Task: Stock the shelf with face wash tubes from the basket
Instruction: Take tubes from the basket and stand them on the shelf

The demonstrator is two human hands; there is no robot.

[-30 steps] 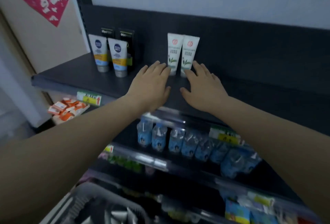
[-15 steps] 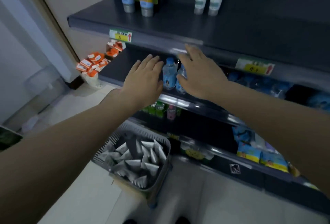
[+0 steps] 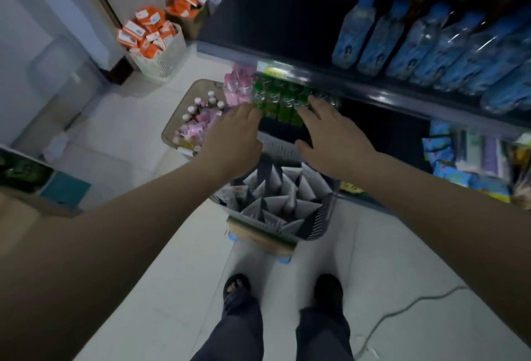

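Tubes (image 3: 275, 196) of face wash, white and crimped end up, stand packed in the grey basket (image 3: 317, 225) at the centre of the frame, just beyond the person's feet. They are set on end, probably so that each can be lifted out by its crimp. The basket seems raised on a low support with blue feet, though blur makes that hard to confirm.

Both hands hover over its far rim, palms down. The left hand (image 3: 232, 142) and the right hand (image 3: 333, 136) have their fingers spread and hold nothing, seemingly placed to take a tube each.

Past the fingertips are green bottles (image 3: 275, 99) and pink bottles (image 3: 238, 87). Water bottles (image 3: 402, 38) lie on the dark shelf (image 3: 273, 24) in the upper right. A tan basket (image 3: 172, 133) of small bottles is partly hidden behind the left hand.

The printing on the tubes is unreadable, and I cannot tell which shelf is meant for them.
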